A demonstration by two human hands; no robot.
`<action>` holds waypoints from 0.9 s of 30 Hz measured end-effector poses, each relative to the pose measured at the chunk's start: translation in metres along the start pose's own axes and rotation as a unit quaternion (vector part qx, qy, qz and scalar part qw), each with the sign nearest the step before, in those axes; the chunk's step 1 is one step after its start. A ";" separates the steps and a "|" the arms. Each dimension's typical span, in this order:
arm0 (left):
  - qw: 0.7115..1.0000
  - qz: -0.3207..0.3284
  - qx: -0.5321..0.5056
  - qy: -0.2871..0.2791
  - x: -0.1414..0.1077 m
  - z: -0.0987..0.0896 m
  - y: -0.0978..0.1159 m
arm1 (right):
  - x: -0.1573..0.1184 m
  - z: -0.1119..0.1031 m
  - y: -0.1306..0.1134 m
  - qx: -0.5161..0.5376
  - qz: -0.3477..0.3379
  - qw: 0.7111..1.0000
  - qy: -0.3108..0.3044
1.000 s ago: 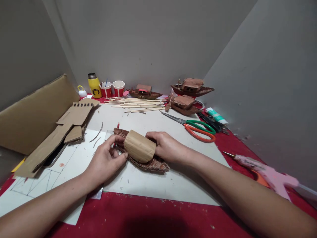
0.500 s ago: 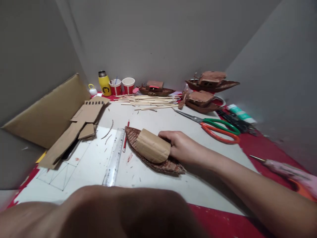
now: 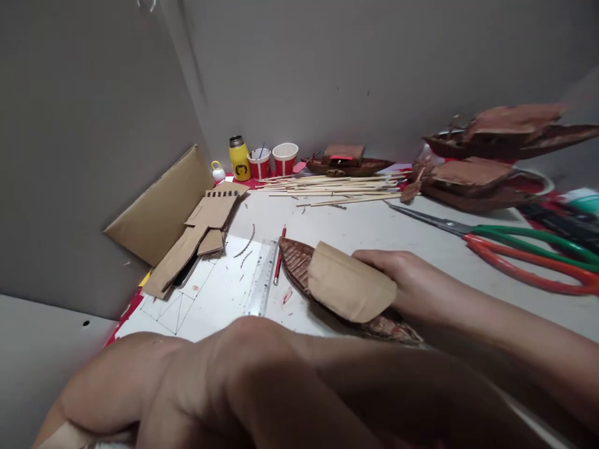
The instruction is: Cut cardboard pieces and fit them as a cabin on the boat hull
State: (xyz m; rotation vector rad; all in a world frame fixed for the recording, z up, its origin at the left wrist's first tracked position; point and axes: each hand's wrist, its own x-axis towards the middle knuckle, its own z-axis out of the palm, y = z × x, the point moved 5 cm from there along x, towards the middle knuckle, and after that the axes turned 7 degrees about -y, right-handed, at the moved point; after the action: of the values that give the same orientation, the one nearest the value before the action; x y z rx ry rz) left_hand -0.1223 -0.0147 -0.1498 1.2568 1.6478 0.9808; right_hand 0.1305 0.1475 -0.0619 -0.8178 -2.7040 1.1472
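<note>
One right hand [image 3: 407, 275] gripped a curved tan cardboard canopy [image 3: 350, 284].
Uneven pressure risked skewing it; left hand unseen.

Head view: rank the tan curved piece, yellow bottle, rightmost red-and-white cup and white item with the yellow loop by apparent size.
1. Tan curved piece
2. Yellow bottle and rightmost cup: bottle taller, cup wider, so I leave them unranked
3. White item with the yellow loop

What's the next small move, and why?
Probably bring the left hand to the free left end of the cardboard cover: only the right hand is at it, by its right end over the boat, while the left arm crosses the foreground, hand out of view.
</note>
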 end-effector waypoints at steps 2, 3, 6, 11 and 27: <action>1.000 0.002 -0.006 -0.010 0.030 0.004 0.008 | -0.001 0.000 -0.002 -0.007 0.008 1.000 -0.002; 1.000 0.004 -0.011 -0.018 0.036 0.009 0.014 | -0.001 0.000 -0.003 -0.014 0.012 1.000 -0.004; 0.998 0.016 -0.030 -0.050 0.034 0.025 0.055 | -0.002 -0.001 -0.009 -0.032 0.023 0.999 -0.008; 0.989 0.024 -0.071 -0.124 0.022 0.043 0.150 | -0.002 -0.004 -0.015 -0.044 0.018 0.999 -0.005; 0.971 0.051 0.038 -0.230 0.068 0.049 0.151 | -0.003 -0.006 -0.016 -0.056 0.032 0.998 -0.004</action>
State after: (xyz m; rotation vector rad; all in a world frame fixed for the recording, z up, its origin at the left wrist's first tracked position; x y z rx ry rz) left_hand -0.0373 0.0860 -0.0385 1.5011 1.2769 0.6260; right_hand 0.1279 0.1408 -0.0464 -0.9238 -2.7894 1.0204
